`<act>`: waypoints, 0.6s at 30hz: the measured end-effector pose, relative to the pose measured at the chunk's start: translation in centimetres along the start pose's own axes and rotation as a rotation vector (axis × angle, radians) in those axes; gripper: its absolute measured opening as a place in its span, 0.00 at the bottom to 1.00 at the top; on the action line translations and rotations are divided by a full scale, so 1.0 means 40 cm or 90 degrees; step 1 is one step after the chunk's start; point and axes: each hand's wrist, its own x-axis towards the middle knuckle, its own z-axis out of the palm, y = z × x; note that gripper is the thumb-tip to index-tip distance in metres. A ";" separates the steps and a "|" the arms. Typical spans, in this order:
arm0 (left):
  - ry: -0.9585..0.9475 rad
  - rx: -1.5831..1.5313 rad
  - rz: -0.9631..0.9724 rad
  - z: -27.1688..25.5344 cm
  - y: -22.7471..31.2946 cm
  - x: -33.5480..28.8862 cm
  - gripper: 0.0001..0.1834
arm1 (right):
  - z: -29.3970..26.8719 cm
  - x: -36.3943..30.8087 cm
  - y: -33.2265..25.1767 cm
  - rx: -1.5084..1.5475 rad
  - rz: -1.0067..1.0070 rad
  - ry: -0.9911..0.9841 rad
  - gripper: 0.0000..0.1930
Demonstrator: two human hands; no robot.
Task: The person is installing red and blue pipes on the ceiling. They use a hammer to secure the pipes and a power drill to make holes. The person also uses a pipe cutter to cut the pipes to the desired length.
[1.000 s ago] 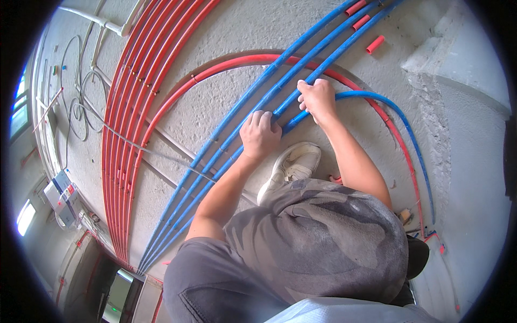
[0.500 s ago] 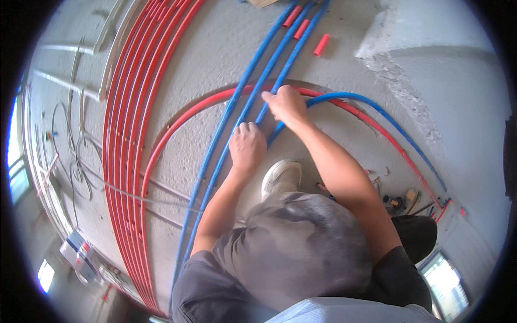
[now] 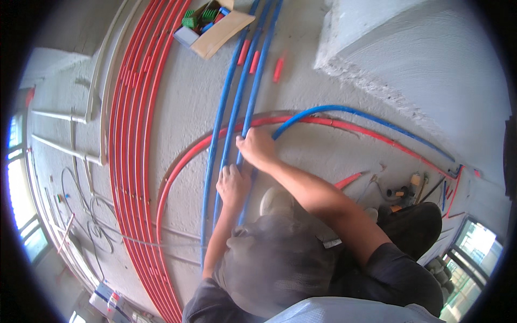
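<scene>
Three blue pipes [image 3: 237, 97] run lengthwise over the rough concrete floor in front of me. My right hand [image 3: 257, 148] is closed on the rightmost one, just below where it crosses a curved red pipe [image 3: 186, 156]. Slightly nearer and to the left, my left hand [image 3: 232, 185] has its fingers curled at the middle blue pipe; its exact grip is partly hidden. A bent blue pipe [image 3: 344, 107] arcs away to the right from beside my right hand. Short red sleeves [image 3: 254, 62] lie by the far blue pipes.
Several parallel red pipes [image 3: 133, 145] run along the left. An open cardboard box [image 3: 222, 33] with green and blue pieces stands far ahead. A wall corner [image 3: 371, 48] juts in at right; loose tools [image 3: 409, 194] lie near my knee. White conduits [image 3: 67, 115] lie far left.
My view has shifted, bringing the cardboard box into sight and more of the tools at right. Both hands stay at the blue pipes, near the red crossing.
</scene>
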 end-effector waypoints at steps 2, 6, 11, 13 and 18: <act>-0.016 0.004 -0.006 -0.011 0.008 0.002 0.12 | 0.001 -0.005 0.001 -0.005 -0.007 0.027 0.20; -0.014 0.019 -0.007 -0.022 0.030 0.027 0.17 | -0.005 0.003 0.004 0.042 0.014 -0.012 0.18; -0.065 -0.025 -0.009 -0.011 0.031 0.062 0.15 | -0.024 0.026 0.013 0.031 0.008 -0.068 0.20; -0.079 -0.009 0.018 -0.010 0.024 0.070 0.17 | -0.031 0.034 0.012 0.022 0.005 -0.074 0.20; -0.130 0.009 -0.019 -0.010 0.030 0.072 0.16 | -0.039 0.039 0.008 0.006 0.061 -0.097 0.26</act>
